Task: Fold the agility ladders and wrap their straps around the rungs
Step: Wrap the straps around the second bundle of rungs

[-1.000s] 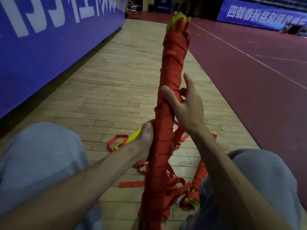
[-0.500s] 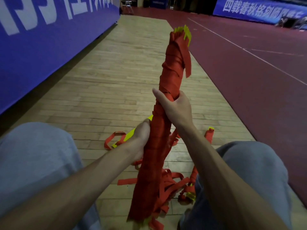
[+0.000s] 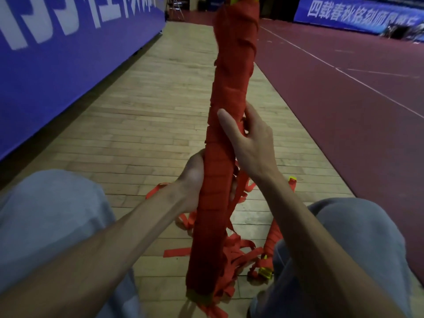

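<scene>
the wrapped ladder bundle [image 3: 226,143] stands upright between the knees; left hand [image 3: 195,177] clenches its middle, right hand [image 3: 250,141] just above, probably pinching strap. stiff core, soft slippery webbing: grip mid-shaft.

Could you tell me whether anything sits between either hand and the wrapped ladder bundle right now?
Nothing visible does. The left hand is closed directly on the wrapped ladder bundle, and the right hand rests against its side higher up, thumb laid along the red strap windings.
</scene>
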Motion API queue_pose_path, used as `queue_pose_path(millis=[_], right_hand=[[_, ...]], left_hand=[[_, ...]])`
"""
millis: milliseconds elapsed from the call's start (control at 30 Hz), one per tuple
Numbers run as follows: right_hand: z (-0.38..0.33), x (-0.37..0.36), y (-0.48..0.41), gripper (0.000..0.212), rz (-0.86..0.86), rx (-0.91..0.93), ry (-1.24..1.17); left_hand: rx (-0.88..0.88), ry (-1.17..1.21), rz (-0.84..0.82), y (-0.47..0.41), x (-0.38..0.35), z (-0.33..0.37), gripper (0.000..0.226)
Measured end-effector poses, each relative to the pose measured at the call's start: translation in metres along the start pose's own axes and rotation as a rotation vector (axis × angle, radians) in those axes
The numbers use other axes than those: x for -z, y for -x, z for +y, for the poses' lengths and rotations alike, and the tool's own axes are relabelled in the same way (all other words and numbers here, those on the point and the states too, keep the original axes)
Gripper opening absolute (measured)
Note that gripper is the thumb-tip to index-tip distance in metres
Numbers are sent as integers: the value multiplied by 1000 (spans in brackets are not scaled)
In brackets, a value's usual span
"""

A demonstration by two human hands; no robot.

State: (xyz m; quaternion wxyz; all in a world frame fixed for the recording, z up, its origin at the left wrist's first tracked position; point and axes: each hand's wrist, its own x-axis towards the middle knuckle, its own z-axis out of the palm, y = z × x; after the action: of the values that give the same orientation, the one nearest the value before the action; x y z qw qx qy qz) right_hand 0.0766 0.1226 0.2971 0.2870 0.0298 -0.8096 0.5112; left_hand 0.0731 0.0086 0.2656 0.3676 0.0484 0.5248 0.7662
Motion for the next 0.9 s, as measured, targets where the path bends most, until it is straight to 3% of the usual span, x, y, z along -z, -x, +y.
queue_pose_path(millis=[100, 233, 333, 500, 633, 733, 800, 900], right_hand=[[-5, 2, 0, 35, -178, -78, -251], [-10, 2, 2, 20, -215, -178, -333], [-1, -3, -1, 20, -105, -305, -304], [22, -7, -4, 48, -2, -521, 63], [20, -7, -1, 54, -63, -483, 177], [16, -7, -1, 59, -73, -321, 303], [14, -4, -3, 57, -41, -237, 331], [13, -2, -4, 50, -101, -222, 123]], left_hand=[[50, -9, -199, 0, 6, -1, 56], [126, -20, -221, -1, 9, -1, 52], [130, -28, -80, -1, 2, 1, 50], [14, -218, 279, -7, -5, -25, 45], [18, -260, 407, -11, -4, -36, 51], [39, -119, 337, -13, -2, -30, 57], [84, 15, 186, -11, 0, -21, 57], [109, 135, -70, -6, 5, -9, 49]])
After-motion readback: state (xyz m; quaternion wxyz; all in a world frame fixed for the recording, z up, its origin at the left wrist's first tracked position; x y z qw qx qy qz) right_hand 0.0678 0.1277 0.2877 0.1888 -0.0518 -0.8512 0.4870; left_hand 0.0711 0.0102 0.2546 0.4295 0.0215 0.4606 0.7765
